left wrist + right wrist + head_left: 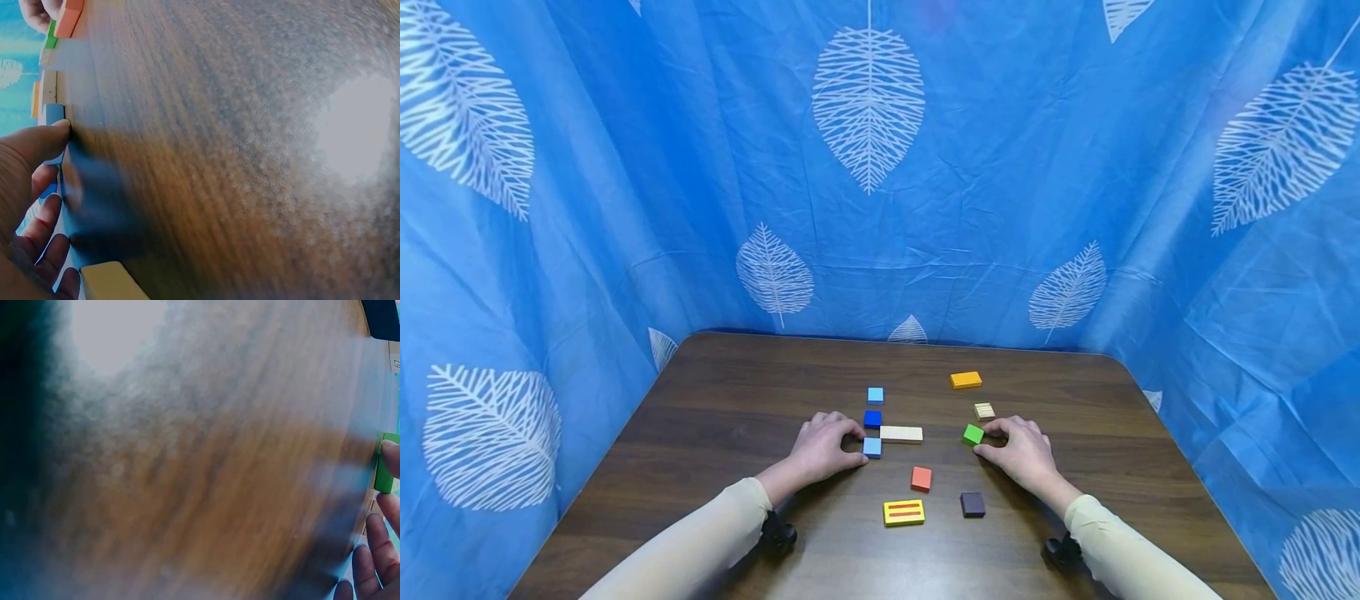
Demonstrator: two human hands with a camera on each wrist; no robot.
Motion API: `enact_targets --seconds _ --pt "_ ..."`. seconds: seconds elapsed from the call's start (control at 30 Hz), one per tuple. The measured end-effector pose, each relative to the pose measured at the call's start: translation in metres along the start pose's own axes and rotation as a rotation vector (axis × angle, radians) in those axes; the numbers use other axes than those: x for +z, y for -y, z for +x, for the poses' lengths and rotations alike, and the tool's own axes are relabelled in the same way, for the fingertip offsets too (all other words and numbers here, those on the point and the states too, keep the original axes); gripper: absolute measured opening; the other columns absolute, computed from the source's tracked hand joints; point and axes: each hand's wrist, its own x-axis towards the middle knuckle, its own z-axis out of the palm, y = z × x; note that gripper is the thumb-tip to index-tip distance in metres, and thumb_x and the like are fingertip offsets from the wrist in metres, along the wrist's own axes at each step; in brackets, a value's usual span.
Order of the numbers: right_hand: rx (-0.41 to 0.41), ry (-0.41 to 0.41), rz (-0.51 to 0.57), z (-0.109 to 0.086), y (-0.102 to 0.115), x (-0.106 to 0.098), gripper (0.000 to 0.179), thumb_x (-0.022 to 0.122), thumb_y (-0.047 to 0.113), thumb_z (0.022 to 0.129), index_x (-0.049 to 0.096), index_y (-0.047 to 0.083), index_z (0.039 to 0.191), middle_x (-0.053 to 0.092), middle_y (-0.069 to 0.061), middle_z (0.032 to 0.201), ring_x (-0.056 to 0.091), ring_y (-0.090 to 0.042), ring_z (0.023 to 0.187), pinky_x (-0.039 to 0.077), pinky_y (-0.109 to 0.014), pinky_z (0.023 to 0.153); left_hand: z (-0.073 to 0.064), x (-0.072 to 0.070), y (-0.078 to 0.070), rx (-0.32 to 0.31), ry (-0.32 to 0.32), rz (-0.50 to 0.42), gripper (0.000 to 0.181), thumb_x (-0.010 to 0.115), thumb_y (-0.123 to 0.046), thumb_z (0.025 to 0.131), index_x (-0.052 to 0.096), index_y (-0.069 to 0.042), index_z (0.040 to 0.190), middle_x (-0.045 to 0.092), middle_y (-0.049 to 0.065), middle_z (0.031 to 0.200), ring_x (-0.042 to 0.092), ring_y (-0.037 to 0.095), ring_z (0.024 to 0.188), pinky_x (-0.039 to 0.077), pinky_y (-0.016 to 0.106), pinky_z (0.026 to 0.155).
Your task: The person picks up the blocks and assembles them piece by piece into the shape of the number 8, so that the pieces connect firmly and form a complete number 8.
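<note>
My left hand (826,447) holds a light blue block (872,448) at its left side, with the thumb and index fingertips on it. In the left wrist view the thumb lies across this block (55,112), and the other fingers are loosely bent. A dark blue block (872,419) stands just behind it, and a long cream block (901,434) extends rightward from beside the two. My right hand (1021,450) pinches a green block (973,435), turned at an angle, between thumb and index finger. The right wrist view shows the thumb over the green block (386,465).
Behind the hands lie another light blue block (876,396), an orange block (966,380) and a small ridged cream block (984,411). Nearer are a red block (921,479), a yellow block with red stripes (904,512) and a dark purple block (972,505). A blue curtain (868,275) hangs behind the wooden table (737,392).
</note>
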Motion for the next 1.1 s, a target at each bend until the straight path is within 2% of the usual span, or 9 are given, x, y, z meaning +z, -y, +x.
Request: enact_targets --seconds 0.57,0.83,1.1 --pt "0.023 0.000 -0.046 0.001 0.007 0.000 0.033 0.084 0.036 0.083 0.075 0.014 0.107 0.067 -0.006 0.111 0.054 -0.035 0.110 0.037 -0.057 0.089 -0.001 0.001 0.000 0.009 -0.011 0.000 0.026 0.085 -0.040 0.084 0.074 -0.024 0.101 0.064 -0.001 0.109 0.053 0.030 0.114 0.041 0.053 0.096" --pt "0.008 0.013 -0.009 0.008 0.016 0.006 0.033 0.083 0.033 0.084 0.076 0.013 0.109 0.068 -0.005 0.111 0.056 -0.033 0.111 0.039 -0.059 0.095 -0.002 0.000 -0.001 0.010 -0.012 -0.005 0.026 0.084 -0.039 0.084 0.073 -0.023 0.102 0.064 0.000 0.111 0.052 0.031 0.115 0.041 0.054 0.097" --pt "-0.021 0.029 0.034 0.018 0.032 0.013 0.032 0.084 0.031 0.084 0.075 0.015 0.110 0.069 -0.001 0.107 0.057 -0.029 0.109 0.045 -0.054 0.095 -0.002 0.001 -0.001 0.010 -0.016 -0.004 0.027 0.084 -0.039 0.085 0.074 -0.022 0.102 0.064 0.000 0.111 0.052 0.031 0.115 0.041 0.054 0.097"
